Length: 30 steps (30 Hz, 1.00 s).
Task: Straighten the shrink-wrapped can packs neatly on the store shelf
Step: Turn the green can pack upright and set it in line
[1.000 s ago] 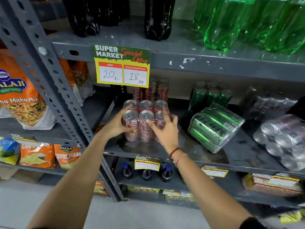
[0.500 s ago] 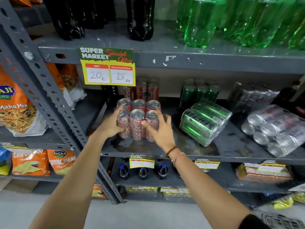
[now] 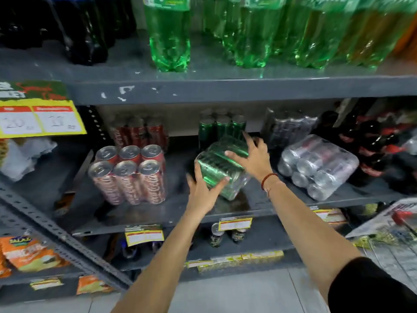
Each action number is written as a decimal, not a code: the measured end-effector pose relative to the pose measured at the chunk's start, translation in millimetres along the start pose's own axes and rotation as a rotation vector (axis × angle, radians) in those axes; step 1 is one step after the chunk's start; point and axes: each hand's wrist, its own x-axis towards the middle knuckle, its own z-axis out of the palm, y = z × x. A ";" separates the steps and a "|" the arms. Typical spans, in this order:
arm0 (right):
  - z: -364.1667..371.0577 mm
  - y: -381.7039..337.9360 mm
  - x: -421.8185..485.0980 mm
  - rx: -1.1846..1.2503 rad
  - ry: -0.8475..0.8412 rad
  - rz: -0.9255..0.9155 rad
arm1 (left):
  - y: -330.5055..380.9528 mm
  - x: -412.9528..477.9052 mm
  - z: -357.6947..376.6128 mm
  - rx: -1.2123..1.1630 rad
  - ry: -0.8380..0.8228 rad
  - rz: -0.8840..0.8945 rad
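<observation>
A shrink-wrapped pack of green cans (image 3: 217,164) lies on its side, skewed, on the grey middle shelf (image 3: 171,213). My left hand (image 3: 204,190) grips its near lower corner. My right hand (image 3: 250,153) lies spread on its top far side. To the left, a wrapped pack of red cola cans (image 3: 130,175) stands upright with nobody touching it. On the right, a pack of silver cans (image 3: 318,166) lies tipped on its side. More upright red (image 3: 140,132), green (image 3: 222,125) and dark packs (image 3: 291,129) stand behind.
Green bottles (image 3: 168,35) and dark bottles (image 3: 85,30) fill the shelf above. A yellow price sign (image 3: 38,118) hangs at the left. Dark cola bottles (image 3: 372,150) stand at the far right. A slanted steel upright (image 3: 56,233) and snack bags (image 3: 29,254) are at lower left.
Both hands left the red cola pack, which now stands upright by itself, and moved right onto the tipped green pack. The camera has swung right too.
</observation>
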 end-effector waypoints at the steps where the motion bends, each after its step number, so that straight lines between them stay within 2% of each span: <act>1: -3.2 7.5 7.3 -0.028 -0.062 0.003 | 6.1 10.4 5.6 -0.007 -0.030 -0.058; 4: -9.0 21.8 34.4 -0.075 -0.294 -0.015 | 21.8 37.5 21.9 -0.081 0.002 -0.169; 9: -11.4 16.9 75.5 -0.095 -0.664 -0.145 | 25.3 58.0 43.9 -0.198 0.152 -0.243; 12: -6.8 13.6 92.2 -0.089 -0.806 -0.130 | 17.1 64.6 45.9 -0.231 0.188 -0.205; 14: -4.1 15.6 98.1 -0.060 -0.830 -0.108 | 12.6 68.9 44.6 -0.209 0.194 -0.159; 19: -5.0 24.0 82.2 -0.001 -0.700 -0.120 | 7.6 75.9 39.8 -0.131 0.164 -0.034; 21: -9.7 27.7 70.9 -0.059 -0.580 -0.137 | 11.4 73.7 37.2 -0.119 0.126 0.009; 24: -17.7 35.9 46.6 -0.047 -0.379 -0.080 | 15.2 68.0 34.5 -0.084 0.079 0.180; 30: -10.0 52.9 -25.6 0.079 0.071 -0.023 | 4.6 56.6 30.5 0.189 -0.025 0.380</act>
